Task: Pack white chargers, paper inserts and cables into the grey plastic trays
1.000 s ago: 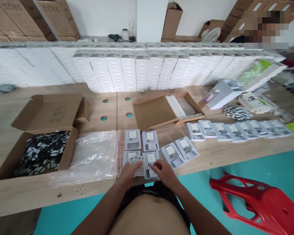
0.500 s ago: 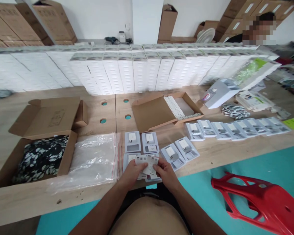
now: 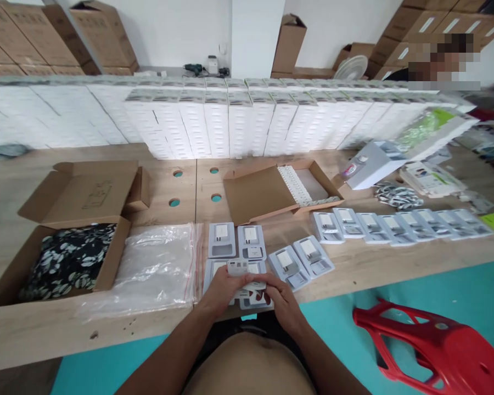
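Small white printed cards (image 3: 237,267) are between my two hands, low in the middle of the view. My left hand (image 3: 222,288) pinches them from the left. From the right, my right hand (image 3: 283,299) has its fingers curled at the cards' edge; its fingertips are partly hidden. Under and around the hands lie pale plastic trays (image 3: 223,250), each with a white plug adapter (image 3: 222,231). One tray (image 3: 247,303) is partly covered by my hands. Just right of them, two more trays (image 3: 301,281) sit at a slant.
Clear plastic bags (image 3: 160,269) lie left, beside an open carton (image 3: 117,258) of dark cable-like bundles. An open cardboard box (image 3: 255,192) with white pieces stands behind. More trays (image 3: 370,227) line the right. White boxes (image 3: 214,126) form a wall. A red stool (image 3: 448,340) lies right.
My right hand has turned, its fingers now curling under the cards, which were fanned out before and now overlap more. The view has shifted slightly.
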Action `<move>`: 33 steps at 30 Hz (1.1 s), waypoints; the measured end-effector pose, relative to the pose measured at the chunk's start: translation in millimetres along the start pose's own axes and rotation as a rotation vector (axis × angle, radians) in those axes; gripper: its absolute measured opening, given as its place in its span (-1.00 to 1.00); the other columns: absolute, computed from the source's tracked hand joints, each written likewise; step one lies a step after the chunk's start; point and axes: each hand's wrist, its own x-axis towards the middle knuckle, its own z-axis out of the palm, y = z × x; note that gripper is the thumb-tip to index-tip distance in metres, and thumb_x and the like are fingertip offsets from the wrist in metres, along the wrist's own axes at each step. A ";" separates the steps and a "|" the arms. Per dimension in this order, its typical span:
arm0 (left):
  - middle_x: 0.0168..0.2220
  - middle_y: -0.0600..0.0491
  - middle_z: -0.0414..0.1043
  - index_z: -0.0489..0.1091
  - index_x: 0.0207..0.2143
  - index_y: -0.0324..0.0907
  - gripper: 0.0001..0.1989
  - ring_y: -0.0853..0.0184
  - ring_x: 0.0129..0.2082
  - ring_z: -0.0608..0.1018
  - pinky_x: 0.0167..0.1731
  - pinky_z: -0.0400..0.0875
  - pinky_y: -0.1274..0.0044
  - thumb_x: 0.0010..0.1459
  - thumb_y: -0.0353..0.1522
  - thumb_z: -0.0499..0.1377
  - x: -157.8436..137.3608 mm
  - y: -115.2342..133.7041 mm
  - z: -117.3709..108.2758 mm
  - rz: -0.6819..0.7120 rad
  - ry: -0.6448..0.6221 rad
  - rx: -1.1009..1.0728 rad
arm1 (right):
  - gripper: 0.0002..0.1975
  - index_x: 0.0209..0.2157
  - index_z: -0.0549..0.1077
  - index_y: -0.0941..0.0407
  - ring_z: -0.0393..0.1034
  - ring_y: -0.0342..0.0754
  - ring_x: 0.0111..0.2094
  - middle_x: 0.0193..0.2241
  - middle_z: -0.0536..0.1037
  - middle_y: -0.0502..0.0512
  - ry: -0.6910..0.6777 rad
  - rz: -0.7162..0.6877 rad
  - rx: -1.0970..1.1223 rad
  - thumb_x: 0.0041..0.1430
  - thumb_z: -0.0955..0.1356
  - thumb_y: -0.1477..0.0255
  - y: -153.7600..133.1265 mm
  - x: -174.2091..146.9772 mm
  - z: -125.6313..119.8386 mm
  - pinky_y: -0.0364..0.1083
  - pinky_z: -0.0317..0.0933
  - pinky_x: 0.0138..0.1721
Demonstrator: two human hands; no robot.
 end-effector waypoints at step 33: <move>-0.48 -0.03 0.54 0.45 -0.15 -0.31 -0.67 0.26 -0.50 0.56 -0.43 0.49 0.46 0.04 -0.31 0.28 -60.3 -65.9 -30.1 -0.118 0.724 -0.359 | -0.81 -0.25 0.41 0.12 0.45 -0.11 -0.44 -0.46 0.54 0.01 -0.138 0.058 -0.493 0.21 0.22 0.36 49.5 127.2 27.5 -0.18 0.25 -0.39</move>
